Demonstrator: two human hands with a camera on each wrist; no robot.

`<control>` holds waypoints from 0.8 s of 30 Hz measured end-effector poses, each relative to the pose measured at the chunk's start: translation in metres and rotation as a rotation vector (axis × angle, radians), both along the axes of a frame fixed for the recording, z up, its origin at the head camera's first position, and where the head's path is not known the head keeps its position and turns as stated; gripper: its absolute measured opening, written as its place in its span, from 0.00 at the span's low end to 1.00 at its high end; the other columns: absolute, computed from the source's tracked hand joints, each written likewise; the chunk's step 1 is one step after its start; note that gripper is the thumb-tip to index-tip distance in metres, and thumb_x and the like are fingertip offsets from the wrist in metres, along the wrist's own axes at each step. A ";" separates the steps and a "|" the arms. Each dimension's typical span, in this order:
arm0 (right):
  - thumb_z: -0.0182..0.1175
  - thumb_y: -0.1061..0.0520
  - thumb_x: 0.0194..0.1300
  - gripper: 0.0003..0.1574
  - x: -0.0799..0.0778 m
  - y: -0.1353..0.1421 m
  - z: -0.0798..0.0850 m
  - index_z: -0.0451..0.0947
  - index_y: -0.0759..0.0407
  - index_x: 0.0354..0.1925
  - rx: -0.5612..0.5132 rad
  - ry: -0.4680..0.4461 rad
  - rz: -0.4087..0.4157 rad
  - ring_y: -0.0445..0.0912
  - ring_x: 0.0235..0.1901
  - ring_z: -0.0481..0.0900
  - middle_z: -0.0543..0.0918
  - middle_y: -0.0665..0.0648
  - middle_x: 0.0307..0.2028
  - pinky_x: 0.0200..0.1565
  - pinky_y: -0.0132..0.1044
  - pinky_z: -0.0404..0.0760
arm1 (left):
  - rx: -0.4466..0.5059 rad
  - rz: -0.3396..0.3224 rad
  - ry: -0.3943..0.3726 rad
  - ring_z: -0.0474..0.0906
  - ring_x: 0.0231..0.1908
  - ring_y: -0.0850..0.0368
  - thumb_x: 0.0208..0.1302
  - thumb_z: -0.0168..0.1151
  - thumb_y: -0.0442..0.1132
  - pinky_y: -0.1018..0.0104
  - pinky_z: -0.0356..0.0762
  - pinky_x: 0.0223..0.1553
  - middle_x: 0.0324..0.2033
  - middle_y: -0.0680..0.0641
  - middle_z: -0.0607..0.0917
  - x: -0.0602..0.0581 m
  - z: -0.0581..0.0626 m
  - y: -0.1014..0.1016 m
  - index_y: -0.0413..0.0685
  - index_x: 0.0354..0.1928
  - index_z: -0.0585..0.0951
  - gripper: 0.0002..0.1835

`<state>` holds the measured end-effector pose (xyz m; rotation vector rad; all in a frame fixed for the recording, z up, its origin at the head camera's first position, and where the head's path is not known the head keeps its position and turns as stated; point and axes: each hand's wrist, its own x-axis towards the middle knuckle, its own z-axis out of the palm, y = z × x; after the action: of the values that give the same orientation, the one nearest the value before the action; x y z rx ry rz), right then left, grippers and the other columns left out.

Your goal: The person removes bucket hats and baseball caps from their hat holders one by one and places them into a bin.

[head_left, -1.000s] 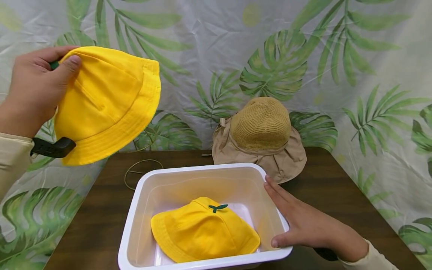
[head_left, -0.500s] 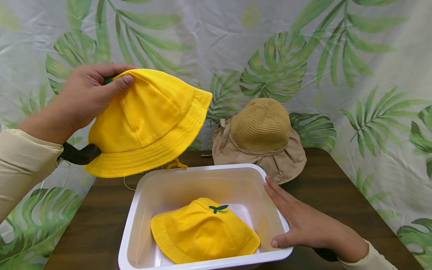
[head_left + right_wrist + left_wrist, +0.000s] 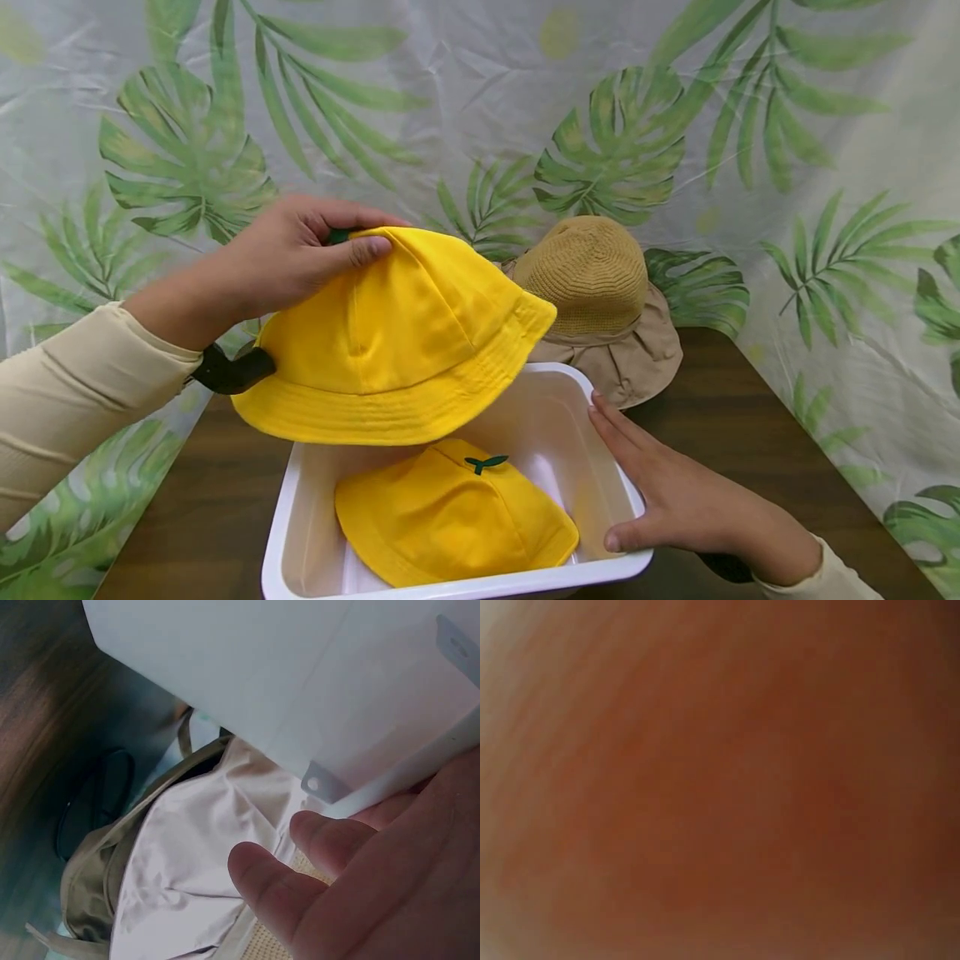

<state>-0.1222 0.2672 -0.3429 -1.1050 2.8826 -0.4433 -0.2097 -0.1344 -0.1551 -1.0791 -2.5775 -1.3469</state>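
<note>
My left hand (image 3: 300,254) pinches a yellow bucket hat (image 3: 390,342) by the top of its crown, thumb on the near side. A bit of green shows between the fingers there. The hat hangs over the back left of a white plastic bin (image 3: 276,533), brim downward. Inside the bin lies a second yellow bucket hat (image 3: 457,525) with a green sprout on top. My right hand (image 3: 682,492) rests on the bin's right rim, fingers extended, thumb at the front corner. Its extended fingers also show beside the bin's outer wall (image 3: 225,667) in the right wrist view.
Behind the bin sits a straw sun hat (image 3: 585,283) with a wide beige cloth brim (image 3: 630,371). Everything stands on a dark wooden table (image 3: 720,400), backed by a leaf-print curtain (image 3: 480,100). Only blurred skin fills the left wrist view.
My left hand has carried the held yellow hat to the right and down, from the far left to above the bin. The right hand, bin and other hats stay put.
</note>
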 end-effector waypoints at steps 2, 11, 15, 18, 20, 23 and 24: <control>0.63 0.29 0.45 0.73 0.000 0.000 0.000 0.34 0.57 0.72 -0.001 0.001 0.005 0.50 0.69 0.43 0.35 0.58 0.72 0.55 0.49 0.68 | -0.002 -0.033 -0.001 0.80 0.34 0.53 0.64 0.55 0.43 0.63 0.79 0.30 0.44 0.49 0.83 0.002 -0.003 0.005 0.54 0.50 0.82 0.14; 0.63 0.29 0.45 0.73 0.001 -0.001 0.002 0.33 0.57 0.72 -0.013 -0.015 0.003 0.50 0.69 0.43 0.34 0.57 0.72 0.54 0.51 0.69 | 0.016 -0.219 -0.066 0.79 0.41 0.55 0.64 0.56 0.39 0.61 0.79 0.36 0.46 0.53 0.82 0.009 -0.022 0.024 0.52 0.51 0.81 0.14; 0.64 0.29 0.44 0.73 0.001 -0.002 0.002 0.32 0.53 0.72 -0.015 -0.034 -0.027 0.49 0.69 0.43 0.34 0.54 0.72 0.56 0.52 0.67 | -0.009 -0.268 -0.089 0.79 0.42 0.58 0.64 0.56 0.38 0.61 0.79 0.37 0.47 0.55 0.82 0.015 -0.032 0.031 0.53 0.51 0.81 0.15; 0.64 0.29 0.43 0.73 0.001 -0.002 0.001 0.32 0.50 0.72 -0.011 -0.028 -0.046 0.47 0.69 0.44 0.35 0.52 0.72 0.56 0.51 0.67 | -0.034 -0.290 -0.083 0.79 0.41 0.60 0.64 0.56 0.39 0.62 0.79 0.36 0.45 0.58 0.82 0.020 -0.039 0.037 0.56 0.51 0.81 0.14; 0.65 0.29 0.43 0.73 0.001 -0.002 0.001 0.32 0.49 0.72 -0.021 -0.024 -0.043 0.47 0.69 0.45 0.36 0.52 0.72 0.56 0.50 0.67 | -0.049 -0.304 -0.074 0.78 0.42 0.62 0.64 0.57 0.39 0.63 0.79 0.36 0.45 0.59 0.82 0.023 -0.041 0.042 0.58 0.51 0.81 0.14; 0.66 0.30 0.41 0.74 0.000 -0.003 0.001 0.33 0.48 0.73 -0.057 -0.023 -0.029 0.46 0.68 0.46 0.37 0.51 0.72 0.56 0.48 0.68 | -0.065 -0.317 -0.049 0.78 0.43 0.64 0.63 0.58 0.40 0.65 0.78 0.37 0.45 0.61 0.82 0.027 -0.044 0.048 0.58 0.50 0.81 0.14; 0.67 0.31 0.41 0.74 0.000 -0.004 0.001 0.33 0.48 0.73 -0.070 -0.022 -0.022 0.45 0.68 0.47 0.37 0.50 0.72 0.56 0.47 0.68 | -0.068 -0.319 -0.038 0.78 0.44 0.64 0.63 0.58 0.40 0.65 0.78 0.37 0.45 0.62 0.82 0.027 -0.044 0.049 0.58 0.50 0.81 0.14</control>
<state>-0.1226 0.2632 -0.3420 -1.0716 2.8832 -0.5572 -0.1824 -0.0853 -0.1989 -1.5455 -2.5761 -1.3555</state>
